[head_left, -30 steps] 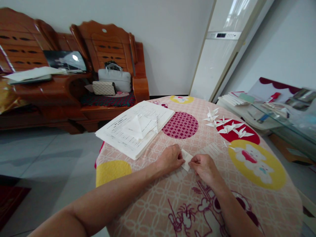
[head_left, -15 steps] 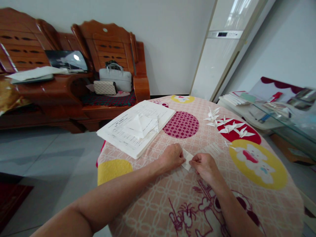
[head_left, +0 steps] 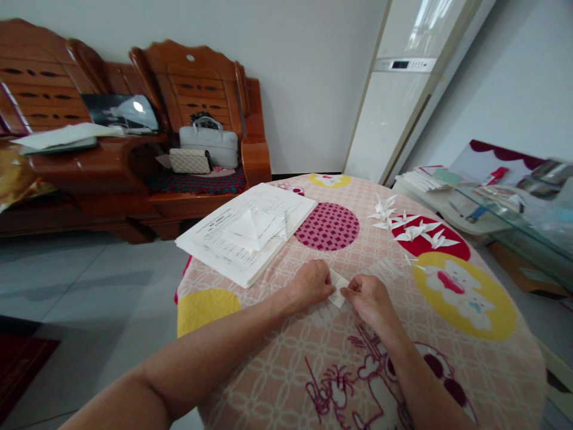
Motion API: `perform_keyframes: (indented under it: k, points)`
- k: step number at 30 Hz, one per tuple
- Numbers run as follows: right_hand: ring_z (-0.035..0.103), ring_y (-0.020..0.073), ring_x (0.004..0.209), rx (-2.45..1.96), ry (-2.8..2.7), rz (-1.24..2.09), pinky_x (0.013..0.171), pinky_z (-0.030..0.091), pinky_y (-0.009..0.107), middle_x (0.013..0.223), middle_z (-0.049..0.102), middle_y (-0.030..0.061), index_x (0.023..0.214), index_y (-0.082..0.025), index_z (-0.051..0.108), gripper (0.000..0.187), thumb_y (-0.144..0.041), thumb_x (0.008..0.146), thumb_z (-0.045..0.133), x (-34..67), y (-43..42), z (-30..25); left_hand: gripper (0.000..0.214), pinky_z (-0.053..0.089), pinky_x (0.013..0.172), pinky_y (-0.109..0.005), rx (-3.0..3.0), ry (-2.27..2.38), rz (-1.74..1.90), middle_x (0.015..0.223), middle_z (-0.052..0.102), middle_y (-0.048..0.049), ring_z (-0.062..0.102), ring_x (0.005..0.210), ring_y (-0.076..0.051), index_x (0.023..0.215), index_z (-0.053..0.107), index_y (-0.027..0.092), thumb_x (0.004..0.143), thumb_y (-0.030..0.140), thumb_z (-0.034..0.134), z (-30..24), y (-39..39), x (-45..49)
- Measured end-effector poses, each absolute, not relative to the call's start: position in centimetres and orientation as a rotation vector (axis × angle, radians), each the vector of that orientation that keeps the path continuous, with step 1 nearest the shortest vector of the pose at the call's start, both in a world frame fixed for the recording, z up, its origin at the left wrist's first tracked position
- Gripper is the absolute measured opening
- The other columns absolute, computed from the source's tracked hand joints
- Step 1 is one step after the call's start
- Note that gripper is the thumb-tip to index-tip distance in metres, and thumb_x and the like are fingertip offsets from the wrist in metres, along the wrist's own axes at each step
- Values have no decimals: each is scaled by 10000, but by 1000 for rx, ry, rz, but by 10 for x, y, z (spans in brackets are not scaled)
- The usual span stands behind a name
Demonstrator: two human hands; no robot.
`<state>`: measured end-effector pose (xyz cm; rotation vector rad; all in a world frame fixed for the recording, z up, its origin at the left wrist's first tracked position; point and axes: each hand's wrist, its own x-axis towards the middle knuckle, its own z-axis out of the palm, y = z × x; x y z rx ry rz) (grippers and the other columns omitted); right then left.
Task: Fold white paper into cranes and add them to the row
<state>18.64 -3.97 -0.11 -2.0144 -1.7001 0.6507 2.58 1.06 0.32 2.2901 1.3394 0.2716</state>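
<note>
A small folded piece of white paper (head_left: 338, 289) lies on the pink patterned tablecloth (head_left: 447, 358) in front of me. My left hand (head_left: 310, 283) pinches its left side with curled fingers. My right hand (head_left: 367, 297) pinches its right side, fingers closed too. Both hands rest on the cloth, close together. Several finished white paper cranes (head_left: 409, 227) lie further back on the right. A stack of printed sheets (head_left: 237, 236) with folded white paper on top (head_left: 255, 228) sits at the table's far left edge.
A wooden sofa (head_left: 197, 89) with a white bag (head_left: 209, 143) and a quilted purse (head_left: 188, 160) stands behind the table. A tall white air conditioner (head_left: 398, 89) is at the back right. A glass-topped table with papers (head_left: 483, 197) is on the right. Grey floor lies to the left.
My two hands have drawn slightly closer together over the small paper. The view has shifted a little; nothing else on the table has moved.
</note>
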Motion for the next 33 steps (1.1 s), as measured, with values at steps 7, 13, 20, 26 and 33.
perform_keyframes:
  k: [7,13,20,26,33]
  points:
    - [570,153,592,-2034,-1787,557,558,327,251,629,654,30,621,-190,609,144,-221,759,636,182,-42,3,109,422,624,-218,2227,1196,331,800,666,-39,595,705,-140,707,718,145,686,162,612,10,12,-2]
    - [591,158,619,-1898,-1897,522,564,337,240,669,661,30,760,-181,634,78,-148,769,565,180,-43,0,150,438,644,-211,2193,1131,313,807,680,-32,598,697,-134,739,723,151,676,122,589,13,12,-11]
    - [586,161,612,-1880,-1887,558,558,340,241,649,644,24,741,-185,613,82,-150,762,542,181,-43,-1,136,423,673,-236,2271,1209,301,836,658,-46,593,756,-155,739,702,150,730,163,567,10,10,-8]
    - [576,161,590,-1866,-1872,566,548,336,248,633,636,23,747,-188,611,78,-177,757,535,182,-44,-1,123,412,675,-252,2358,1254,313,843,620,-53,579,756,-156,722,640,148,770,171,529,6,6,-5]
    - [601,170,596,-1935,-1703,718,539,363,247,667,687,40,714,-194,613,31,-196,708,582,186,-43,-2,100,414,666,-257,2336,1310,298,846,617,-59,573,735,-153,710,609,150,753,181,524,4,5,-2]
